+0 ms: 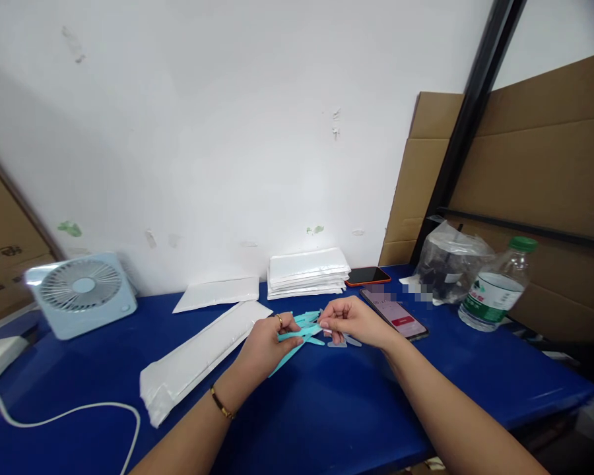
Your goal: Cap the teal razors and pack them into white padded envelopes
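Note:
Over the blue table (pixel 327 409) both my hands meet on a small pile of thin turquoise plastic strips (pixel 304 330). My left hand (pixel 267 343), with a ring and a gold bracelet, is closed around several strips that stick out below it. My right hand (pixel 351 321) pinches the other end of the strips with its fingertips. A few pale strips (pixel 344 343) lie flat just under my right hand.
A long white padded envelope (pixel 198 359) lies left of my hands, another (pixel 218 293) behind it, and a stack of envelopes (pixel 307 272) by the wall. Two phones (pixel 393 313) (pixel 367 275), a plastic bag (pixel 450 260) and a water bottle (pixel 497 287) sit right. A fan (pixel 82 293) stands left.

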`<state>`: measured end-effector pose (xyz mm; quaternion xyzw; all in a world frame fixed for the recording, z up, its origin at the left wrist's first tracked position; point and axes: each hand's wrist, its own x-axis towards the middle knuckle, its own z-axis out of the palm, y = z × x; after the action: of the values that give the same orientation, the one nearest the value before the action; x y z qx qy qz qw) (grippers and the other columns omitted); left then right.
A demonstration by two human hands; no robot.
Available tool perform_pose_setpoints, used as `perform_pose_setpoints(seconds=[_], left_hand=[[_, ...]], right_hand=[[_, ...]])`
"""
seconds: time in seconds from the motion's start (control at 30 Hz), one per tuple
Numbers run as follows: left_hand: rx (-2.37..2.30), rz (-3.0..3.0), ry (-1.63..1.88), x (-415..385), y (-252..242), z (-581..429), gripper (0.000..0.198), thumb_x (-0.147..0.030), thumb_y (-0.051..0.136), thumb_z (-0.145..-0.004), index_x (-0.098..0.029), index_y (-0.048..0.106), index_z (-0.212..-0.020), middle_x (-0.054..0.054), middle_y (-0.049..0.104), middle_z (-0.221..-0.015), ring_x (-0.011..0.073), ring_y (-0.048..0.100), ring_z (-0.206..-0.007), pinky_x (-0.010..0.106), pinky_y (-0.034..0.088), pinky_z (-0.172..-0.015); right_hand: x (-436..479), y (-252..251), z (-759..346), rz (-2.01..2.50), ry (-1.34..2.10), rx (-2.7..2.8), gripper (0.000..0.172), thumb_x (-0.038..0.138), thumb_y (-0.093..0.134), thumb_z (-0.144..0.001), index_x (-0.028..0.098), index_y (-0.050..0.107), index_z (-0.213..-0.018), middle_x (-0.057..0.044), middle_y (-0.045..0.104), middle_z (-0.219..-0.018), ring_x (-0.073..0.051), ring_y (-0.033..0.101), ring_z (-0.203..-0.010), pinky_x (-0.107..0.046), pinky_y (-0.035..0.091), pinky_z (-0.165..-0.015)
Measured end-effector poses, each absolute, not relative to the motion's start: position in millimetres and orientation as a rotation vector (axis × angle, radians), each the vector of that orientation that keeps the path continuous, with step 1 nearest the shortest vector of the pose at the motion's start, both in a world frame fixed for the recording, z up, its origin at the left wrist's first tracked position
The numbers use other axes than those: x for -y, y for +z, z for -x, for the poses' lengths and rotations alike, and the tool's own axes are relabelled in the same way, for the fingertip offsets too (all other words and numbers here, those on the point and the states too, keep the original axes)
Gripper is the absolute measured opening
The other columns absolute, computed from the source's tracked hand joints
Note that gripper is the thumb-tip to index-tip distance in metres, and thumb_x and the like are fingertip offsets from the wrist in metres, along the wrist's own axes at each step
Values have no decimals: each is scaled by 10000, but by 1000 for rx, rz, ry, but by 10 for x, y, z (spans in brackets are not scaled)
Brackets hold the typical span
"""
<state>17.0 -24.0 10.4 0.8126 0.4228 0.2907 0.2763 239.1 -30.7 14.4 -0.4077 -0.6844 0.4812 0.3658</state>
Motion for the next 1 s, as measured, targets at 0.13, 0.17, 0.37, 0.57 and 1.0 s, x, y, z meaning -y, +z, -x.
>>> perform_pose_setpoints(seconds=[0.13, 0.17, 0.37, 0.57, 1.0], left_hand=[[-1086, -2181, 641, 357, 55, -247, 124, -310, 549, -766, -197, 593, -790, -21, 619, -744, 125, 549, -692, 223, 396, -631], [-1091, -2218, 562, 391, 45, -267, 131, -317, 542, -771, -200, 600, -787, -17, 621, -741, 130, 547, -690, 227, 390, -620], [-1258, -2462, 338, 454, 20, -302, 288, -442, 649, -670, -226, 615, -856, 20, 623, -865, 203, 541, -850, 274, 385, -681], [-1456, -2601, 235, 328, 54, -263, 171, -324, 519, -787, -190, 623, -809, 66, 631, -847, 206, 564, -812, 299, 390, -692], [-1283, -2469, 472, 386, 46, -217, 310, -338, 209, -924, -193, 478, -873, 24, 557, -728, 147, 501, -623, 249, 325, -572]], right_hand=[[306, 168, -2477, 1175, 1065, 1975, 330, 451, 589, -755, 130, 657, -790, -24, 625, -656, -119, 577, -561, -219, 428, -516], [299, 169, -2518, 1219, 947, 2048, 298, 422, 584, -764, 138, 673, -782, -29, 627, -683, -123, 575, -593, -219, 420, -533], [228, 60, -2672, 1395, 544, 2369, 132, 228, 716, -586, 190, 705, -711, -20, 619, -782, -135, 558, -658, -211, 383, -551], [210, 5, -2625, 1391, 446, 2447, 83, 139, 642, -580, 178, 681, -642, -8, 636, -729, -135, 565, -632, -205, 369, -538], [272, 116, -2705, 1355, 523, 2391, 153, 77, 543, -591, 170, 637, -667, -8, 607, -783, -106, 535, -598, -193, 368, -514]])
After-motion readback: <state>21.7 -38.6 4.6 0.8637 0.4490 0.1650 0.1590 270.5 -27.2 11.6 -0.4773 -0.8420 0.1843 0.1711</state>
